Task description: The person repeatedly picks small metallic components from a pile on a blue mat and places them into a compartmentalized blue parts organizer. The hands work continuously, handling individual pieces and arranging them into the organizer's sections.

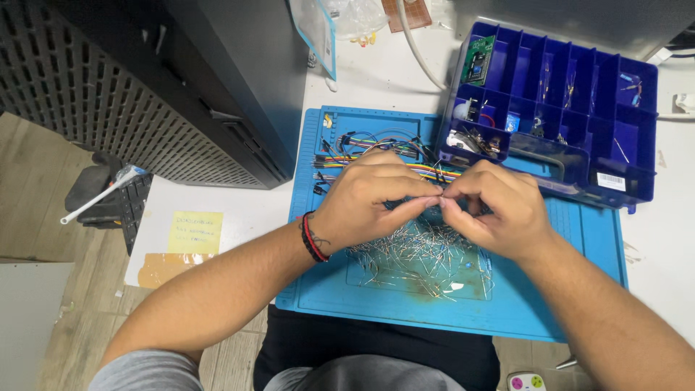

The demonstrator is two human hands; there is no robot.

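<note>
White rectangular barcode label (611, 181) on the front wall of the blue compartment box (637, 192), right side; yellow sticky note (195, 232) on the white table left of the blue mat; clear plastic bags (340, 18) with blue edge at top centre

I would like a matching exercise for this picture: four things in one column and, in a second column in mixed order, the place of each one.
Things:
1. pile of thin metal leads
2. blue compartment box
3. yellow note
4. black and red wristband

Places:
A. on the left hand's wrist
B. on the white table, left of the blue mat
C. on the blue mat, below both hands
D. behind the right hand, at the far right edge of the mat

Pairs: 1-C, 2-D, 3-B, 4-A
</note>
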